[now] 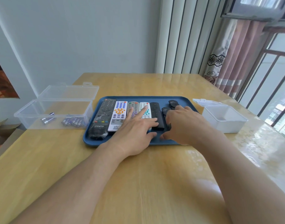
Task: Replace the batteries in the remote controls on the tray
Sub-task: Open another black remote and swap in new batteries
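On the blue plastic tray [96, 139], the left hand [133, 131] rests straight-fingered across the row of remote controls [120, 113], while the right hand [185, 125] curls loosely over small black remotes [172, 103], its grip unclear.

Blue tray [93, 139] on yellow wood-grain tabletop [41, 159], black remote [102, 118], white remote [118, 115] with orange/blue buttons, pink curtain [232, 62] with black floral trim.

The table [154, 183] looks like glossy pale wood, the tray [93, 139] matt blue plastic, both boxes [57, 109] [225, 120] clear, smooth plastic.
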{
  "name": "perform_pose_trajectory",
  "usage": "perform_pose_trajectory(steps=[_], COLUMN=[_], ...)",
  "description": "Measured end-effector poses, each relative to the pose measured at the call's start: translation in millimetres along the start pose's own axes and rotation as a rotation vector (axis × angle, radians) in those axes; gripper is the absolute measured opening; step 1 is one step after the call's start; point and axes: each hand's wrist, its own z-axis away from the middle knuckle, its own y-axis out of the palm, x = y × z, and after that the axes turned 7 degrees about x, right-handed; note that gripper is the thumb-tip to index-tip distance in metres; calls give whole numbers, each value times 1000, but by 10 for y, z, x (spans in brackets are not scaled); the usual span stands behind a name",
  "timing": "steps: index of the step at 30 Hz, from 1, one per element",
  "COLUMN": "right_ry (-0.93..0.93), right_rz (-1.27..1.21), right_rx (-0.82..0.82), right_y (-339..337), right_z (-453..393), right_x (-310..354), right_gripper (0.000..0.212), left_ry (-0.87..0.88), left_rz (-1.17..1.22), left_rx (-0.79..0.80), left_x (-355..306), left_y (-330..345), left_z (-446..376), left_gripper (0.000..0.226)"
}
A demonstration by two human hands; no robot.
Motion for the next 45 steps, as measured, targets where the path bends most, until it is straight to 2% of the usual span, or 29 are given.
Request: perform_pose_trajectory(steps=[4, 11, 16, 19, 21, 23, 25, 26, 28, 30, 34, 38, 45], right_ry=[127, 166, 191, 161, 94, -27, -154, -189, -230, -275, -233, -160, -178], right_rz=[16, -109, -189, -251, -417, -760, -1178, -1345, -1528, -1571, -1588, -1615, -1623], right_rx=[83, 118, -177, -374, -471, -431, -300, -230, -111, -27, 9, -18, -78], right_y=[-25, 11, -76, -135, -185, -235, -256, -248, -236, -212, -124, -43, 15], right_z=[42, -5, 25, 47, 69, 76, 64, 49, 12, -40, -97, -124, -157], right_x=[-9, 18, 16, 31, 48, 77, 107, 107, 74, 28, 27, 56, 61], right_gripper=[63, 47, 33, 26, 23, 17, 12, 13, 27, 37, 35, 32, 29], left_ry=[13, -29, 15, 55, 27, -59, -131, -164, -237, -250, -193, -139, -126], left_rz=[25, 55, 59, 35, 120, 302, 575, 725, 980, 1203, 1489, 1529, 1561], left_rx=[-6, 37, -32, -227, -370, -439, -470, -500, -577, -593, -618, -645, -644], left_x=[-45, -124, -49, 34, 49, 25, -30, -63, -75, -55, -39, -39, -31], left_y=[-13, -47, 17, 71, 80, 53, -25, -76, -164, -210, -205, -200, -193], left_z=[22, 49, 16, -23, -52, -63, -46, -31, -27, -39, -57, -60, -59], left_gripper=[46, 45, 44, 39, 34, 31, 28, 27, 28, 27, 17, 12, 10])
